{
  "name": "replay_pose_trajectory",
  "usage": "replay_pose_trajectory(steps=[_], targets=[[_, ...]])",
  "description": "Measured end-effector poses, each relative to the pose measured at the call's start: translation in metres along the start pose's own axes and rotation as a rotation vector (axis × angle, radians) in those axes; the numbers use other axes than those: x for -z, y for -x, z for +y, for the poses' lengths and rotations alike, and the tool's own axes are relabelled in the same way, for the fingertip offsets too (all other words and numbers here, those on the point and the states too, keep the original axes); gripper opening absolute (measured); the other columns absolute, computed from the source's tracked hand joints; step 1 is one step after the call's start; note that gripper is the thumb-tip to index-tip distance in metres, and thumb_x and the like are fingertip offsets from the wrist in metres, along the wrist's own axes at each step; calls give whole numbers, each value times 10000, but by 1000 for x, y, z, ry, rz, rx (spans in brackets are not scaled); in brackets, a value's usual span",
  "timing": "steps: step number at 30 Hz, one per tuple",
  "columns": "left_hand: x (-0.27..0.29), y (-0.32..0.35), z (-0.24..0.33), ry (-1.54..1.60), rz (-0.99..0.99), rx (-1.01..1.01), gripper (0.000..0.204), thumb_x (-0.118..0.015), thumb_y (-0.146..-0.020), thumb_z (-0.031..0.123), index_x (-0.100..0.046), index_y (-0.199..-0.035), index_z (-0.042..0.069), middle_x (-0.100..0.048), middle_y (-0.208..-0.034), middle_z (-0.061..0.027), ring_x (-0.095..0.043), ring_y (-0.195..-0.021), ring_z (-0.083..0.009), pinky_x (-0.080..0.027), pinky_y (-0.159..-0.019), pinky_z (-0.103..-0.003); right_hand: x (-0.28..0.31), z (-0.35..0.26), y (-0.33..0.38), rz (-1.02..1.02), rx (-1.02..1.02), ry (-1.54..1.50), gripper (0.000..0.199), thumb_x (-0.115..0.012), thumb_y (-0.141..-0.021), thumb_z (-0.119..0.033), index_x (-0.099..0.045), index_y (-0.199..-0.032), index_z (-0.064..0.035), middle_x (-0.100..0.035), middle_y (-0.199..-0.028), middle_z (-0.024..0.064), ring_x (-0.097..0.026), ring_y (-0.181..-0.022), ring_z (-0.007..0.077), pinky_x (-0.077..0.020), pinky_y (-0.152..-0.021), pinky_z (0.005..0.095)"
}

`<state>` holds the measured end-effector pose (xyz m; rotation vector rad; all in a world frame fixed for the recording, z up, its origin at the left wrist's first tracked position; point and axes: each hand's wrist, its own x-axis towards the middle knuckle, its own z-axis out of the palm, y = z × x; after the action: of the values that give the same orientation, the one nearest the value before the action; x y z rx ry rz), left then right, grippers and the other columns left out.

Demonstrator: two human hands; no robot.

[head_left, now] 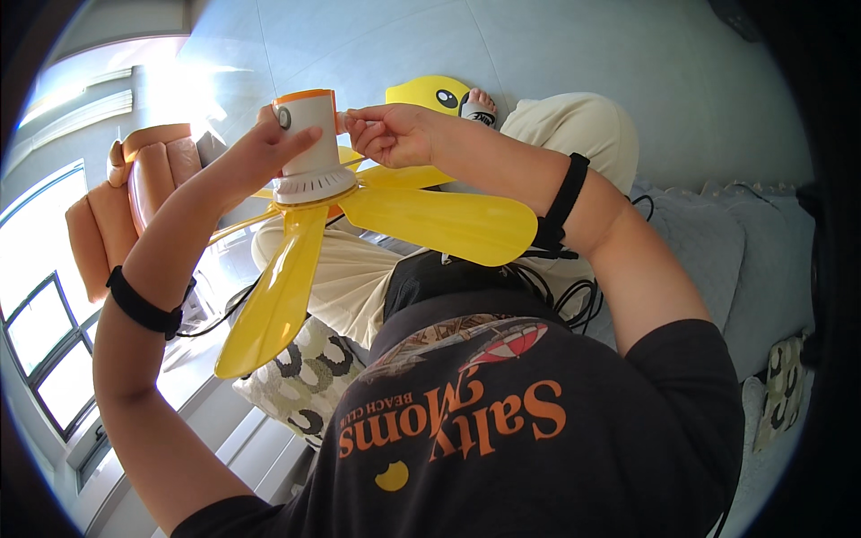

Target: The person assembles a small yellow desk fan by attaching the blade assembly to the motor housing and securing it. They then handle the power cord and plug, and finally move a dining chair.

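A small fan with a white motor housing (314, 148), an orange top rim and long glossy yellow blades (439, 220) is held up over my lap. My left hand (269, 151) wraps round the housing, its thumb lying across the white side. Close to the rim, on the housing's right side, my right hand (392, 134) has its thumb and forefinger pinched together. What sits between those fingertips is too small to make out. One blade (278, 300) points down toward me, another out to the right. Further blades are partly hidden behind the housing and my hands.
Beyond the fan, a yellow piece with a cartoon eye (426, 92) lies on the grey floor beside my sandalled foot (480, 108). Brown leather seating (148, 184) stands left. Black cables (578, 305) lie at my waist. A patterned cushion (300, 381) and grey sofa (695, 242) are near me.
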<state>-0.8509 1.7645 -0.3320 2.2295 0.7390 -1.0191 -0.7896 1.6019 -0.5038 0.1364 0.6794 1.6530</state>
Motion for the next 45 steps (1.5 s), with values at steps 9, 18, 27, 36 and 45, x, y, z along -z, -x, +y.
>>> replay_pose_trajectory(steps=[9, 18, 27, 36, 45], targets=[[2, 4, 5, -67, -87, -31, 786, -567, -950, 535, -233, -1382, -30, -586, -1174, -173, -590, -1079, -205, -518, -891, -307, -4, 1, 3, 129, 329, 756, 179, -616, -969, -172, -597, -907, -5, -536, -731, 12, -470, -550, 40, -373, -452, 152], [-8, 0, -8, 25, 1, -34, 696, -585, -958, 490, -311, -1356, -11, -598, -1152, -144, -594, -1064, -198, -522, -864, -301, -2, 1, 16, 286, 1301, 2248, 344, -576, -973, -368, -647, -886, -43, -614, -737, 55, -588, -591, 136, -482, -572, 277], [-41, 1, -15, -58, 429, -215, 800, -804, -745, 409, -372, -1239, -49, -611, -1110, -193, -665, -1005, -261, -559, -817, -323, -5, 2, 10, 242, 410, 897, 259, -669, -936, -277, -658, -899, -21, -548, -702, -1, -436, -534, 42, -340, -456, 157], [-41, 7, -16, 11, 421, -267, 741, -790, -767, 383, -379, -1218, -38, -622, -1084, -202, -682, -976, -276, -569, -805, -349, -3, 5, 10, 280, 1399, 2395, 261, -653, -932, -307, -640, -922, -46, -644, -781, 90, -629, -699, 204, -507, -619, 299], [-39, 15, -18, 47, 431, -269, 702, -794, -777, 352, -388, -1214, -16, -631, -1090, -186, -678, -985, -260, -562, -821, -345, -7, 6, 14, 386, 628, 1555, 486, -464, -1003, -454, -646, -865, -25, -634, -732, 74, -579, -600, 152, -467, -573, 266]])
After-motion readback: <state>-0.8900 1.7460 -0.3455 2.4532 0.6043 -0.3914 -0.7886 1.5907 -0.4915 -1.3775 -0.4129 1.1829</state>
